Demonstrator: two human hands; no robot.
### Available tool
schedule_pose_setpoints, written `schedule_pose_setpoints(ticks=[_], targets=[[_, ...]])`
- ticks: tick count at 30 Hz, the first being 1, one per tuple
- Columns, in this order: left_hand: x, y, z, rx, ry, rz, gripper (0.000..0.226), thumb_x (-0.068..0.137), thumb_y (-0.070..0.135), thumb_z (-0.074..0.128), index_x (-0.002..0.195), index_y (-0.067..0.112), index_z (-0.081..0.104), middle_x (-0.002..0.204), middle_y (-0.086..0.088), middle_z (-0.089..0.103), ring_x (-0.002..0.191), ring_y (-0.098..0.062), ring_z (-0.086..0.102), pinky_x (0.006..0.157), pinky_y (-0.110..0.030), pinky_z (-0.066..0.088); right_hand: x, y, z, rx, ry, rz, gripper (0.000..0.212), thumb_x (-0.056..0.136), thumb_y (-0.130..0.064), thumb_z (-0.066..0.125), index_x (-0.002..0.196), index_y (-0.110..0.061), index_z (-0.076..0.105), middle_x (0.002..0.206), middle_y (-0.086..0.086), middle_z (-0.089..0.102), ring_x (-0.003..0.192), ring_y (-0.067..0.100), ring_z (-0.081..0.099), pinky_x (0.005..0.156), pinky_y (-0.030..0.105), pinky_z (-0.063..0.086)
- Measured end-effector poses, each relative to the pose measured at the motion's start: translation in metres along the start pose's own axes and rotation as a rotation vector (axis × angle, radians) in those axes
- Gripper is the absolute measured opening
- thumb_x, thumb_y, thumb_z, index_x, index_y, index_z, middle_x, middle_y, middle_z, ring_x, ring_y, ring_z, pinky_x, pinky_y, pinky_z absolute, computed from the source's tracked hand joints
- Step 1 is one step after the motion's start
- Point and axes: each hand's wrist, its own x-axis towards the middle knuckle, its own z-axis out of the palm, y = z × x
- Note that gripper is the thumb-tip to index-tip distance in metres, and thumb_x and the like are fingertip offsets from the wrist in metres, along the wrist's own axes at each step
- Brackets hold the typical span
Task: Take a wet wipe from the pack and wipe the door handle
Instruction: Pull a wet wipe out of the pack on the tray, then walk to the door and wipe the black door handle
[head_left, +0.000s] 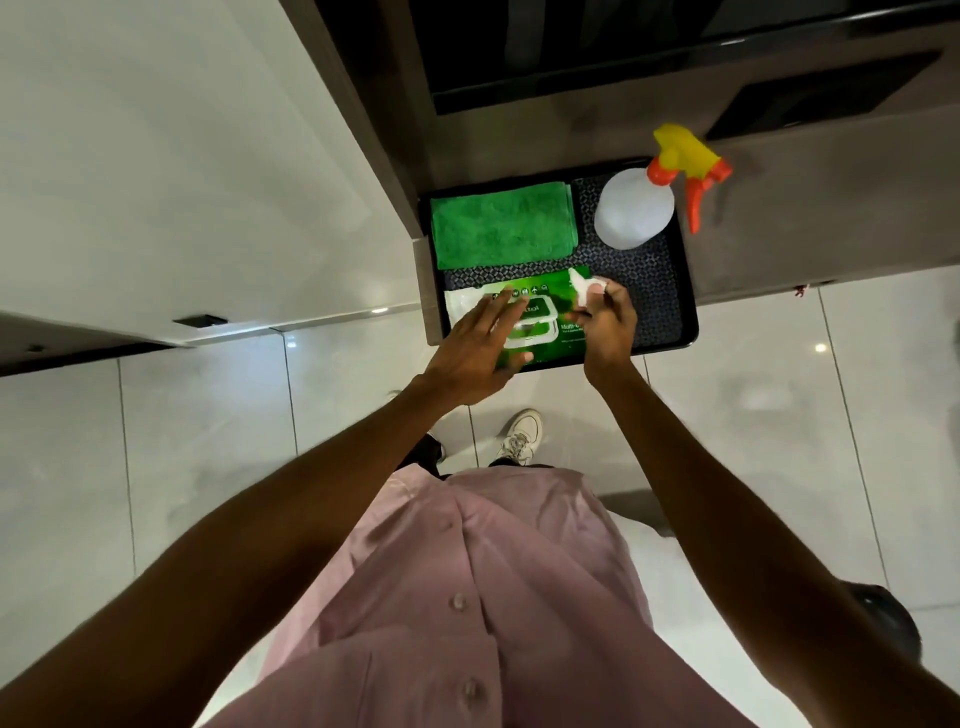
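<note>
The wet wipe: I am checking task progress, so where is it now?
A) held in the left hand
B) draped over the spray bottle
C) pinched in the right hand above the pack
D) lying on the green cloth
C: the right hand pinches the white wet wipe just above the green pack, while the left hand lies flat on the pack.

Dim indoor light, ceiling-lamp glare on glossy floor tiles (727, 395), wide-angle edge distortion.

Tray (684, 291) on the bench (831, 218), at its near edge. In the tray: cloth (503, 224) far left, bottle (634, 208) far right, pack (540, 317) near left, before the cloth. Left hand (478, 353) flat on the pack; right hand (608, 325) at its right end, wipe (743, 288) in its grip.
</note>
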Motion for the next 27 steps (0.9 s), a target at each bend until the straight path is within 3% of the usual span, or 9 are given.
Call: schedule_pose_setpoints(ticks=[4,8,14,16,19,21,23,25,27], targets=[[-0.004,-0.003,0.012,0.333,-0.1,0.115,0.077,0.104,0.069,0.024,0.168,0.028,0.015,0.176,-0.01,0.007,0.161,-0.043,0.007,0.131,-0.056,0.014,0.003,-0.001,0.001,-0.046,-0.025,0.002,0.008,0.104,-0.006,0.049,0.107,-0.003,0.055,0.083,0.005,0.058,0.07,0.011,0.057,0.065,0.026,0.056],[-0.003,-0.002,0.016,0.396,-0.117,0.081,0.088,0.094,0.079,0.007,0.168,0.031,0.012,0.177,-0.008,0.006,0.161,-0.042,0.006,0.13,-0.058,0.015,0.003,-0.002,0.002,-0.097,-0.024,0.004,0.01,0.103,-0.009,0.05,0.109,-0.005,0.057,0.09,0.004,0.062,0.073,0.01,0.06,0.064,0.022,0.058],[-0.003,0.011,-0.009,0.311,-0.131,0.027,0.08,0.104,0.068,0.03,0.169,0.024,0.011,0.176,-0.011,0.004,0.161,-0.042,0.0,0.132,-0.058,0.004,-0.015,-0.025,0.012,-0.054,-0.003,0.143,0.018,0.101,-0.013,0.057,0.115,-0.003,0.064,0.092,0.004,0.066,0.074,0.012,0.06,0.064,0.024,0.055],[-0.011,0.017,-0.025,-0.054,-0.015,-0.081,0.079,0.107,0.055,0.047,0.168,0.014,0.018,0.173,-0.016,0.02,0.16,-0.04,0.013,0.131,-0.049,0.016,-0.035,-0.034,0.021,-0.019,-0.045,0.194,0.012,0.097,-0.011,0.062,0.107,-0.006,0.067,0.101,0.007,0.069,0.082,0.016,0.064,0.064,0.026,0.056],[-0.043,0.015,-0.06,-1.007,0.198,-0.392,0.057,0.101,0.04,0.064,0.149,0.011,0.054,0.142,-0.017,0.062,0.126,-0.027,0.059,0.1,-0.025,0.051,-0.083,-0.037,0.057,-0.037,-0.221,0.161,0.011,0.092,-0.003,0.067,0.1,-0.009,0.071,0.102,0.009,0.072,0.086,0.018,0.066,0.069,0.029,0.055],[-0.069,0.001,-0.084,-1.458,0.229,-0.472,0.037,0.097,0.04,0.065,0.12,0.011,0.071,0.12,-0.015,0.074,0.105,-0.026,0.071,0.092,-0.035,0.059,-0.119,-0.036,0.088,-0.151,-0.337,0.009,0.014,0.089,-0.004,0.072,0.099,-0.014,0.074,0.098,0.008,0.074,0.082,0.015,0.068,0.07,0.026,0.057],[-0.105,-0.03,-0.107,-1.673,0.344,-0.477,0.021,0.104,0.028,0.065,0.108,0.009,0.074,0.109,-0.013,0.077,0.1,-0.028,0.074,0.091,-0.037,0.063,-0.155,-0.031,0.131,-0.26,-0.493,-0.176,0.018,0.087,-0.005,0.075,0.097,-0.019,0.075,0.097,0.006,0.075,0.08,0.008,0.071,0.069,0.02,0.059],[-0.152,-0.076,-0.128,-1.784,0.536,-0.509,0.022,0.106,0.015,0.062,0.119,0.0,0.071,0.11,-0.018,0.076,0.104,-0.033,0.074,0.092,-0.037,0.065,-0.193,-0.022,0.186,-0.35,-0.627,-0.298,0.03,0.086,0.001,0.072,0.1,-0.024,0.072,0.105,0.003,0.074,0.089,0.004,0.069,0.075,0.019,0.058],[-0.194,-0.117,-0.147,-1.828,0.679,-0.522,0.023,0.107,0.01,0.06,0.123,-0.003,0.07,0.11,-0.017,0.078,0.103,-0.033,0.076,0.091,-0.037,0.066,-0.221,-0.014,0.236,-0.361,-0.678,-0.252,0.039,0.085,0.003,0.066,0.109,-0.028,0.069,0.114,-0.004,0.071,0.101,0.007,0.067,0.08,0.021,0.057]])
